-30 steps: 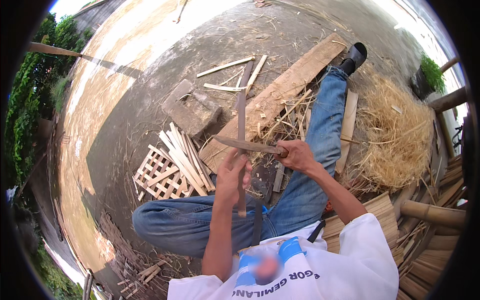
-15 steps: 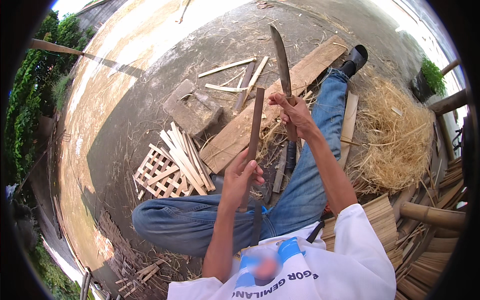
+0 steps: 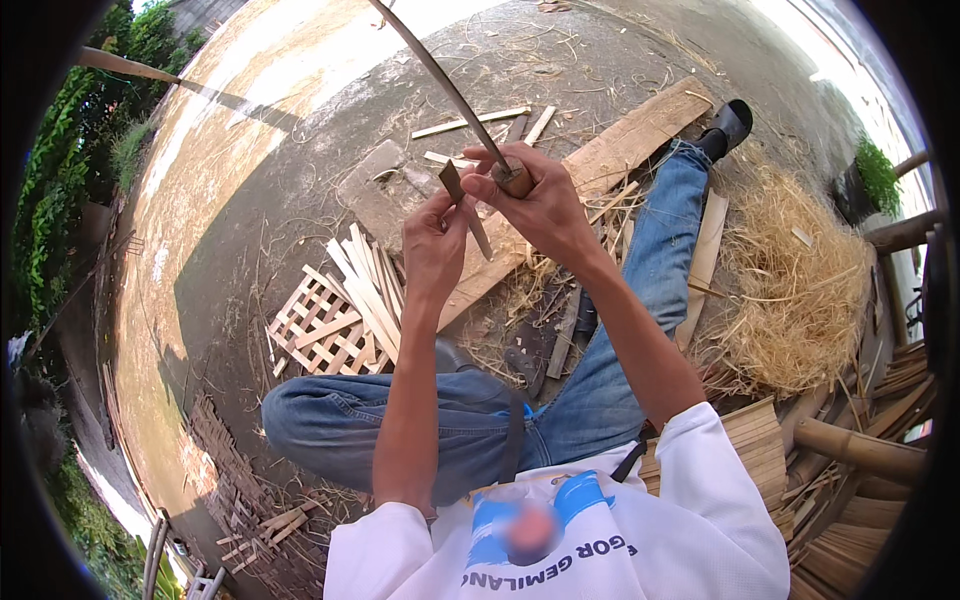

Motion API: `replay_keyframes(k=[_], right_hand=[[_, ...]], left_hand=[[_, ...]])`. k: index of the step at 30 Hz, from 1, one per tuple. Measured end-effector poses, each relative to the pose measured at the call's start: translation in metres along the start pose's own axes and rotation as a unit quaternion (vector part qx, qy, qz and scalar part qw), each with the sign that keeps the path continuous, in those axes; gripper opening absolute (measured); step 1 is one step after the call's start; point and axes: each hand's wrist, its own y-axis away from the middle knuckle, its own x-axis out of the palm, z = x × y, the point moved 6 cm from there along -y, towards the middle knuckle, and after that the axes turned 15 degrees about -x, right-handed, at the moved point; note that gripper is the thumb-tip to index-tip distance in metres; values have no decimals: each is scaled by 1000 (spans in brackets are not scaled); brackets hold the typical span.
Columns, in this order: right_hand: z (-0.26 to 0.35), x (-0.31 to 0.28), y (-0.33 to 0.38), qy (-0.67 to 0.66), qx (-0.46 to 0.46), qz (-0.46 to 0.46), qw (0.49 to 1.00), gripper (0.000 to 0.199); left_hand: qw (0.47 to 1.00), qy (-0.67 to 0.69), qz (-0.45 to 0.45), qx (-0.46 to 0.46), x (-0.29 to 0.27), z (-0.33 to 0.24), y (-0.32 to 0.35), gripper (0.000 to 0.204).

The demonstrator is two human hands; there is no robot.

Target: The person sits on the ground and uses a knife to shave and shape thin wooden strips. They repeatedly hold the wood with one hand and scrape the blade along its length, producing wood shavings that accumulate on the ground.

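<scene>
My right hand is wrapped round the wooden handle of a long knife. Its narrow-looking blade rises up and to the left past the top of the view. Close beside it, my left hand pinches a flat dark bamboo strip, raised so that one end points toward me. The strip's other part shows below, between the two hands. The right fingertips come up to the strip; whether they also grip it I cannot tell. Both hands are over a long wooden plank.
A woven lattice and pale split strips lie left of the plank, near a stone block. Curly shavings are heaped right of my outstretched leg. Bamboo poles stick in at the right edge.
Both hands have moved up and closer together. The knife has swung from upright to leaning left, and the bamboo strip has been tipped so its end points toward me.
</scene>
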Motion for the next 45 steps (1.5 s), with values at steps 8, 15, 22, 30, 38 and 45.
replay_keyframes(k=[8,15,22,30,38,45], right_hand=[[6,28,90,-220,295,-10,930,43],[27,31,83,-269,338,14,902,39],[27,31,89,-238,333,34,912,47],[32,32,86,-234,322,27,917,46],[29,30,90,-225,327,20,917,44],[29,29,89,-224,329,18,917,46]], left_hand=[[990,69,-85,87,-1,79,-6,42],[990,-16,-77,114,9,62,9,44],[993,19,-60,100,17,55,15,28],[991,-22,-55,117,16,57,14,37],[991,-23,-64,117,18,56,15,34],[991,-36,-63,117,18,60,13,38]])
